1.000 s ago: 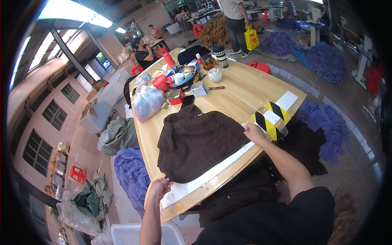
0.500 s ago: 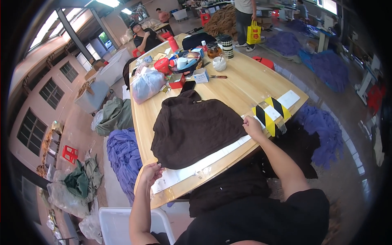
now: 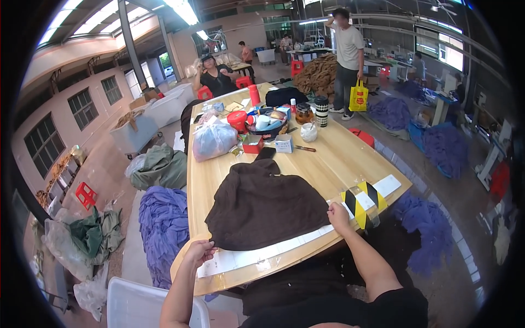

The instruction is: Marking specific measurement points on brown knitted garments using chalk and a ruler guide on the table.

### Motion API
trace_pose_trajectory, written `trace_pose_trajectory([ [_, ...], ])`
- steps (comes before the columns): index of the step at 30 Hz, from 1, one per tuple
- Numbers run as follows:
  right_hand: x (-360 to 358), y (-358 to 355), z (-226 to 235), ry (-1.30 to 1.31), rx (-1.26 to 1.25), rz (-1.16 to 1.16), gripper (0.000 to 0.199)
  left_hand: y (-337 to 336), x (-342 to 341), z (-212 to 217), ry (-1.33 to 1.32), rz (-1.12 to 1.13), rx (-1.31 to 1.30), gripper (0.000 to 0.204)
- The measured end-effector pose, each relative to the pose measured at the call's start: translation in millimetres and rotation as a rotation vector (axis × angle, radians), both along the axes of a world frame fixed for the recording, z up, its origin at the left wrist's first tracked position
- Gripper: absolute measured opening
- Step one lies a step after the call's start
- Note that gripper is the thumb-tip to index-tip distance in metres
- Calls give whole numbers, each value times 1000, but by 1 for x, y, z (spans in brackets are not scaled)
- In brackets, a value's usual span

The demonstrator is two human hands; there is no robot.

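Cloth, dark brown and slightly rumpled, lies spread over the near end of a wooden table on a workshop floor, held at its lower edge by a person in black. The left hand is closed on the left corner, thumb against fingers; the right hand pinches the right corner. Between them, the lower edge lies along a white strip near the table's rim, crossed at right by yellow-and-black tape.

Just beyond the cloth are a phone, a red box, a white box and a brown-handled tool. A stuffed plastic bag sits at left, near a crowded dark basket; farther back stand a red bottle and a patterned tumbler.

Purple fabric is heaped on the floor to the left, above a white bin in the foreground. A seated person in black is near the table's far end, while a standing person in a pale shirt carries a yellow bag.
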State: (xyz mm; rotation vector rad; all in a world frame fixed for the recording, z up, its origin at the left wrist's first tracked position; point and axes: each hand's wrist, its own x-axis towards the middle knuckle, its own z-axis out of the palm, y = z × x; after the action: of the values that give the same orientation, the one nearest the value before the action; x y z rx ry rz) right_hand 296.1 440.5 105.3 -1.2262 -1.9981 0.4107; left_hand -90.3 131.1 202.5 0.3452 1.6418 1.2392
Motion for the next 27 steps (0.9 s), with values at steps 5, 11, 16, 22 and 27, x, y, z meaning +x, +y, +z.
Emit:
trace_pose_trajectory([
  [5,-2,3,2,26,50,33,13,-2,-2,0,-3,10,-4,11],
  [11,-5,4,3,17,-8,47,13,-3,-12,-4,3,11,6,8],
  [16,0,2,-8,51,59,0,12,-4,-16,-18,3,12,3,7],
  [22,-11,0,-5,33,11,-26,6,-16,-11,-14,4,87,16,10],
  [27,3,-1,0,-12,-14,-81,6,-2,-10,-19,-19,69,19,13],
])
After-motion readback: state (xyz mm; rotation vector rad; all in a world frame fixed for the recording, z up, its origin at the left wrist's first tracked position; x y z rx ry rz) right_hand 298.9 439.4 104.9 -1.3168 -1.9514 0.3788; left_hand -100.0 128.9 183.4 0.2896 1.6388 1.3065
